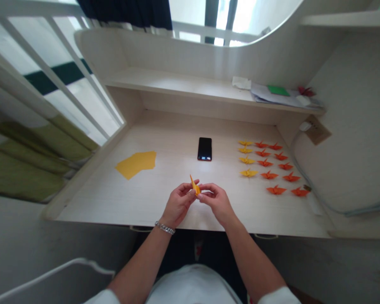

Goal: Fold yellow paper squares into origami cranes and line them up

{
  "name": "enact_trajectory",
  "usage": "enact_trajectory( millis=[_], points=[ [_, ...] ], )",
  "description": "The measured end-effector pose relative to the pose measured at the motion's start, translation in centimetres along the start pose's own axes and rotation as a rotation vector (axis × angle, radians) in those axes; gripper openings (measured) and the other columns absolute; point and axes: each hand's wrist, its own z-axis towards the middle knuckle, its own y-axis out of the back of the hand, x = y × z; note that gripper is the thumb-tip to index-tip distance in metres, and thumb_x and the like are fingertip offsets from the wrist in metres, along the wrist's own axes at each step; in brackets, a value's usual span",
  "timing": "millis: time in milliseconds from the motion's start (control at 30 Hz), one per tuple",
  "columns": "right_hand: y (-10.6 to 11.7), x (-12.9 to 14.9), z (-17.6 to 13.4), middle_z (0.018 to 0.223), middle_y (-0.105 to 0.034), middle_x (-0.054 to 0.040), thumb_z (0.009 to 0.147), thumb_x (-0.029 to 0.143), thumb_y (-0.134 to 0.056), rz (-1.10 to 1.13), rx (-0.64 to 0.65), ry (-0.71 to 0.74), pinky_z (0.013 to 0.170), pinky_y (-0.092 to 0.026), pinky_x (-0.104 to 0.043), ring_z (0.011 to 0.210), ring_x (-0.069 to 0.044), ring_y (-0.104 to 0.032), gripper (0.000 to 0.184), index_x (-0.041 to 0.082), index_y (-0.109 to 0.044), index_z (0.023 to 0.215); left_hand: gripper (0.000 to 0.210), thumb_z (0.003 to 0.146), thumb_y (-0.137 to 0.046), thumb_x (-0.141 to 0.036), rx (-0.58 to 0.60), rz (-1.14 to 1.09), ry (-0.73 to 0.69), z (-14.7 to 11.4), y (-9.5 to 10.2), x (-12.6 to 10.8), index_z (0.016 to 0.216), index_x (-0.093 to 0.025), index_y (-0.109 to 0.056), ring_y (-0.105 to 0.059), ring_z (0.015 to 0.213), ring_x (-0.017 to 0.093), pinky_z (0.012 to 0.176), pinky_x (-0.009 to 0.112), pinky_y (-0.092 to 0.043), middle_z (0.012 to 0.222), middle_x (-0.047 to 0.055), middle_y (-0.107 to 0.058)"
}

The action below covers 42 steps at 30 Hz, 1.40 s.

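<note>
Between my two hands, over the front middle of the desk, is a small yellow folded-paper crane (pixel 195 187) with one thin point sticking up and to the left. My left hand (pixel 180 202) pinches it from the left, and a silver chain bracelet circles that wrist. From the other side, the fingers and thumb of my right hand (pixel 215 200) close on its right part. My fingertips hide some of the folds. Several finished yellow paper cranes (pixel 248 173) and orange paper cranes (pixel 269 175) stand in columns at the right of the desk.
Flat yellow paper sheets (pixel 137 164) lie overlapping on the left. Beyond my hands is a black phone (pixel 204 149). A raised shelf (pixel 177 86) runs along the back, with papers (pixel 272 95) at its right. A cable (pixel 329 207) hangs by the right wall.
</note>
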Motion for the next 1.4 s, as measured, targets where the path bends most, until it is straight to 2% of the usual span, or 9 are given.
enact_trajectory(
  millis=[167,267,367,567,700,867,967,1100,1400],
  points=[
    [-0.2,-0.9,0.0,0.093,-0.069,-0.0055,0.073,0.033,-0.07,-0.084,-0.081,0.073,0.065,-0.056,-0.032,0.071,-0.017,-0.067,0.029,0.019,-0.063,0.098,0.025,0.072,-0.074,-0.023,-0.066,0.12,-0.09,0.1,-0.2,0.2,0.093,-0.013,-0.065,-0.062,0.103,0.024,0.092,0.04,-0.048,0.122,0.014,-0.063],
    [-0.4,-1.2,-0.2,0.098,-0.068,-0.007,0.081,0.031,-0.061,-0.292,-0.163,0.191,0.064,-0.056,-0.032,0.07,-0.017,-0.067,0.032,0.02,-0.06,0.111,0.025,0.07,-0.075,-0.023,-0.101,0.26,-0.184,0.1,-0.6,0.2,0.091,-0.013,-0.064,-0.062,0.107,0.025,0.096,0.04,-0.046,0.12,0.013,-0.064],
    [-0.5,-1.2,-0.2,0.099,-0.068,-0.0069,0.081,0.027,-0.06,-0.48,-0.207,0.29,0.065,-0.056,-0.031,0.073,-0.018,-0.067,0.031,0.021,-0.06,0.111,0.023,0.069,-0.076,-0.022,-0.086,0.328,-0.21,-0.1,-0.9,0.4,0.085,-0.014,-0.063,-0.062,0.107,0.025,0.097,0.041,-0.046,0.122,0.013,-0.063],
    [-0.4,-0.8,0.3,0.083,-0.069,-0.0026,0.083,0.026,-0.057,-0.427,-0.249,0.269,0.056,-0.055,-0.028,0.066,-0.017,-0.066,0.015,0.02,-0.063,0.095,0.031,0.066,-0.079,-0.022,-0.032,0.211,-0.151,-0.3,-1.3,0.1,0.091,-0.015,-0.062,-0.06,0.11,0.027,0.096,0.042,-0.048,0.127,0.014,-0.058],
    [-0.1,-0.8,-0.1,0.083,-0.071,-0.0026,0.085,0.024,-0.056,-0.606,-0.257,0.464,0.067,-0.055,-0.03,0.071,-0.017,-0.066,0.013,0.022,-0.067,0.093,0.031,0.076,-0.071,-0.034,-0.126,0.06,-0.016,-0.1,-1.2,-0.3,0.098,-0.015,-0.063,-0.066,0.097,0.022,0.09,0.039,-0.051,0.108,0.012,-0.068],
    [0.2,-1.0,-0.7,0.099,-0.071,-0.0035,0.086,0.017,-0.053,-0.764,-0.168,0.671,0.084,-0.052,-0.035,0.091,-0.019,-0.066,0.023,0.026,-0.067,0.101,0.024,0.076,-0.071,-0.032,-0.069,0.023,0.082,0.0,-0.9,-0.5,0.093,-0.014,-0.068,-0.065,0.087,0.016,0.082,0.029,-0.051,0.092,0.007,-0.069],
    [-0.1,-0.9,-0.8,0.096,-0.071,-0.0034,0.083,0.015,-0.056,-0.722,-0.211,0.636,0.08,-0.053,-0.034,0.087,-0.019,-0.065,0.023,0.025,-0.068,0.099,0.025,0.074,-0.073,-0.028,-0.054,0.027,0.082,-0.1,-0.7,-0.8,0.094,-0.013,-0.069,-0.064,0.087,0.016,0.081,0.029,-0.051,0.092,0.008,-0.069],
    [-1.0,-0.5,-0.8,0.088,-0.069,-0.0026,0.077,0.015,-0.06,-0.521,-0.267,0.459,0.068,-0.055,-0.03,0.078,-0.018,-0.065,0.018,0.022,-0.068,0.092,0.027,0.073,-0.073,-0.026,-0.04,0.078,0.096,-0.1,-0.4,-1.2,0.095,-0.011,-0.069,-0.064,0.087,0.018,0.08,0.031,-0.051,0.092,0.009,-0.069],
    [-1.8,-1.5,0.4,0.081,-0.066,-0.0022,0.067,0.018,-0.064,-0.133,-0.365,0.206,0.066,-0.052,-0.028,0.076,-0.017,-0.061,0.018,0.018,-0.064,0.085,0.028,0.072,-0.074,-0.026,-0.039,0.123,0.083,-0.1,-0.4,-1.0,0.097,-0.013,-0.069,-0.064,0.087,0.018,0.08,0.031,-0.051,0.092,0.009,-0.07]
  ],
)
